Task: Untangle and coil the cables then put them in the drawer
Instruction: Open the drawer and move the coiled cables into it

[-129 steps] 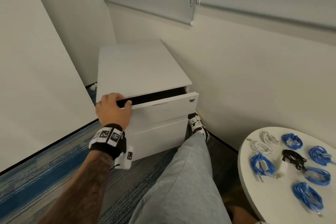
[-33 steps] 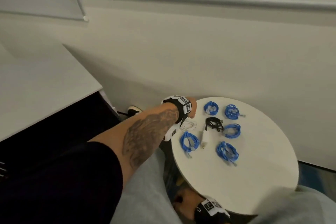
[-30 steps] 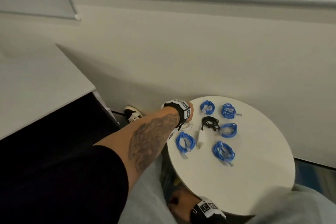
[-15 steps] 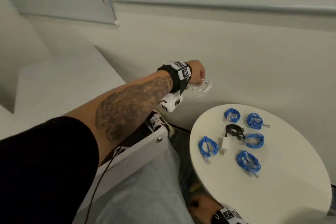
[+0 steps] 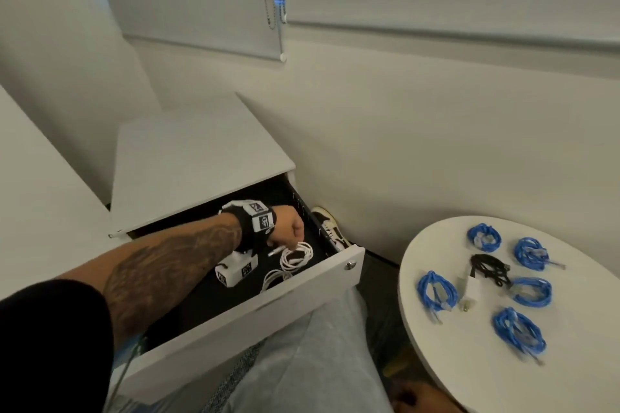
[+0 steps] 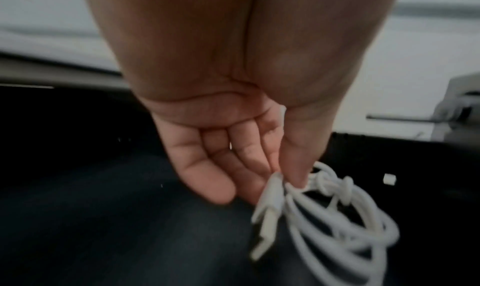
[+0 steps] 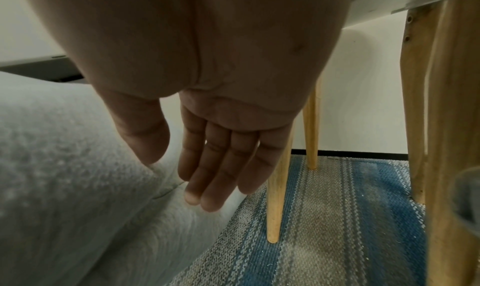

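Observation:
The white cabinet's top drawer stands pulled out, its inside black. My left hand is inside it and pinches a coiled white cable between thumb and fingers, low over the drawer floor. The left wrist view shows that pinch on the white cable, its plug hanging down. A second white coil lies in the drawer near the front. Several blue coils and a black cable lie on the round white table. My right hand hangs open under the table.
A white adapter lies next to the black cable. The cabinet top is bare. My grey trouser leg fills the gap between drawer and table. Wooden table legs stand on striped carpet. A shoe sits by the wall.
My left hand took a white coil off the table, swung it left and lowered it into the open drawer. The right hand stayed under the table.

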{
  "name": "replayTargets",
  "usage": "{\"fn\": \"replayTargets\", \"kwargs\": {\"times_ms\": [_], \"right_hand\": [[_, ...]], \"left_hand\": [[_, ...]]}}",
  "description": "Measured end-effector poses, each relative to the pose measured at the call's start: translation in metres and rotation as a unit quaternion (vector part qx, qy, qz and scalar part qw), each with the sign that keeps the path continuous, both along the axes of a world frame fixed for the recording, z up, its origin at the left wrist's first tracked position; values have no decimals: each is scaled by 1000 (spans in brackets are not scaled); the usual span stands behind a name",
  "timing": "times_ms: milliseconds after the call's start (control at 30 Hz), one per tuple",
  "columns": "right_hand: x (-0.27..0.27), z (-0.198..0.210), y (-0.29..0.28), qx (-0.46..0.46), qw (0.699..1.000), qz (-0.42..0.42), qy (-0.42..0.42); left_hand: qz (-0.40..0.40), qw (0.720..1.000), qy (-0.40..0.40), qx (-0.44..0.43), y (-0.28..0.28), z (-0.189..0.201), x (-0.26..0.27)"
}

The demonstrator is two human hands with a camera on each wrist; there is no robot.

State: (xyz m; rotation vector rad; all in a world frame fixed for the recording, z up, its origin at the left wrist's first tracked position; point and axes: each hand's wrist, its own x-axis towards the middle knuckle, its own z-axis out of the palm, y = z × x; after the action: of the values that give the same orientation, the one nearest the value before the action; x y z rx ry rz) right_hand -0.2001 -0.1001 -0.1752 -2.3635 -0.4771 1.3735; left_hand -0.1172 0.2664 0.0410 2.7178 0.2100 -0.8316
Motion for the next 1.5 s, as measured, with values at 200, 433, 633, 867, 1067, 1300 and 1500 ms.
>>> {"fn": "replayTargets", "kwargs": {"times_ms": [200,433,633,867,1067,1300,1500], "right_hand": [[0,16,-5,-3,999,-20,-47],[-13,45,-3,10,978,2,-206],[-16,46,-5,23,979,-26,-200],[-14,44,-12,6,983,-16,-182],[-15,31,-9,20,980,2,-198],[-4,2,-14,59,970,-20,-236],[-11,3,-2,29,994,-55,-87]], "left_hand": [[21,999,3,-35,-10,8,10],[7,978,-157,-136,-106,114,62],[-161,972,-130,-113,-237,73,76],[-265,960,-22,92,-258,-46,69],[-285,951,-74,90,-249,10,70],[-66,975,-211,12,-99,124,63],[68,991,-85,71,10,65,20]]}}
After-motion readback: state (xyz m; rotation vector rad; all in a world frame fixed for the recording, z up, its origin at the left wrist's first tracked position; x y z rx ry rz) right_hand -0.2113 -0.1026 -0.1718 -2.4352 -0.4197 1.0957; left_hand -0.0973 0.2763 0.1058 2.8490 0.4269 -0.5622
